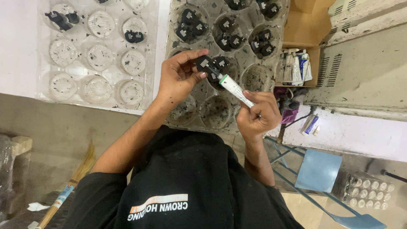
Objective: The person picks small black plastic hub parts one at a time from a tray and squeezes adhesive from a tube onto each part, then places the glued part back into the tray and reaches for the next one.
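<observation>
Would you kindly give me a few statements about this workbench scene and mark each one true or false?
1. The left hand holds a small black part. True.
2. The right hand holds a screwdriver. False: it holds a white tube with its nozzle at the black part.
3. The tray under the hands has black parts in its far cups. True.
4. The clear tray on the left is full of parts. False: most of its cups show no parts; only a few black ones lie in its far row.
5. The cardboard box holds several tubes. True.
</observation>
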Motion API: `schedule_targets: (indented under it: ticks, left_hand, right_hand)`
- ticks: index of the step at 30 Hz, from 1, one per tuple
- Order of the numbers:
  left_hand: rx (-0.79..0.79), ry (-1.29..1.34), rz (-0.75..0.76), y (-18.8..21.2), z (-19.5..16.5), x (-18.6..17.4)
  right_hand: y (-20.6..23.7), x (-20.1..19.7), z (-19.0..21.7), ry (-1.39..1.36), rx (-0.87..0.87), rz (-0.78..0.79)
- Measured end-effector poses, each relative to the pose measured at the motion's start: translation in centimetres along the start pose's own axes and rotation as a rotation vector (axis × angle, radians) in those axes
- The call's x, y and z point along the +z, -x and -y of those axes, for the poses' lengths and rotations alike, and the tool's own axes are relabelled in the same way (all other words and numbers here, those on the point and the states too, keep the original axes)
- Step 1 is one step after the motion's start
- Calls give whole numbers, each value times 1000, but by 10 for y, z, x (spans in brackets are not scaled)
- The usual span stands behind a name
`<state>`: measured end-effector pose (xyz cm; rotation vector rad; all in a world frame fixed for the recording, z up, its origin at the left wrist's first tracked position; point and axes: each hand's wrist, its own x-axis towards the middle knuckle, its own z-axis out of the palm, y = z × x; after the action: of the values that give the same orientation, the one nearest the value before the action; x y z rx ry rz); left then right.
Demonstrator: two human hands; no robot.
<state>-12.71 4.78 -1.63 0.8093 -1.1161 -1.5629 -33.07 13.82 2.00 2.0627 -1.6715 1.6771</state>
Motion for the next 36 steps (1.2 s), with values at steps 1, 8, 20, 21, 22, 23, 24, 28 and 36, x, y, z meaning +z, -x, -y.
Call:
schedule_targets:
  ticks: [1,8,20,21,22,23,24,28,36]
  left_hand:
    - [-16,12,-2,0,1,0]
    - [12,5,-8,2,9,-2]
    - [-209,376,-43,9,24,2]
    - [-214,385,-28,11,25,3]
    - [-218,394,-14,13,25,4]
    - [-224,403,0,15,27,4]
    - [-224,432,30,15,28,4]
    - [-245,455,102,18,33,4]
    - [-273,463,122,21,35,4]
  right_hand:
    - [0,0,0,-1,-4,0]
    - [2,-2,4,11,16,11]
    - [6,2,3,-13,81,-25]
    - [6,3,4,-45,84,-48]
    - [6,3,4,-78,86,-71]
    - [6,2,4,-69,66,-82]
    - [5,1,4,-61,48,-93]
    - [5,-5,7,18,33,-26]
    - [9,-6,5,29,58,-23]
